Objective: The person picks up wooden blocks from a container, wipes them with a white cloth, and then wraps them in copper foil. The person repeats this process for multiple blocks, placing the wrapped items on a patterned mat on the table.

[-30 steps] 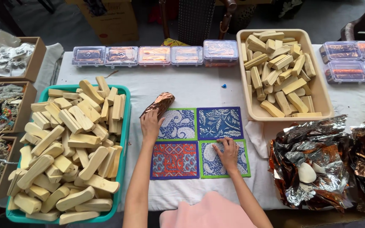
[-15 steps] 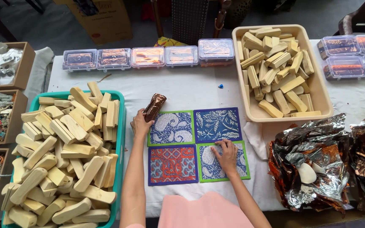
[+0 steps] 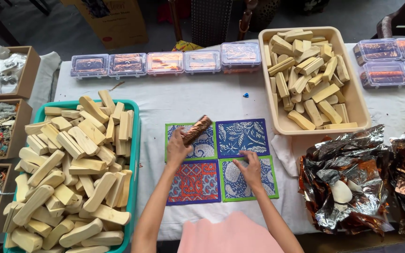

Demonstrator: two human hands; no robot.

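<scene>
Between teal bin of wooden blocks (image 3: 71,173) and crumpled foil (image 3: 348,182), left hand (image 3: 178,149) gripping foil-wrapped bar (image 3: 197,130), right hand (image 3: 249,167) flat on patterned cloths (image 3: 242,137).

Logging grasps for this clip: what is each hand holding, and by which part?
The left hand holds a copper foil-wrapped bar by its lower end. The right hand holds nothing; its fingers rest on the green-edged patterned cloth square.
</scene>
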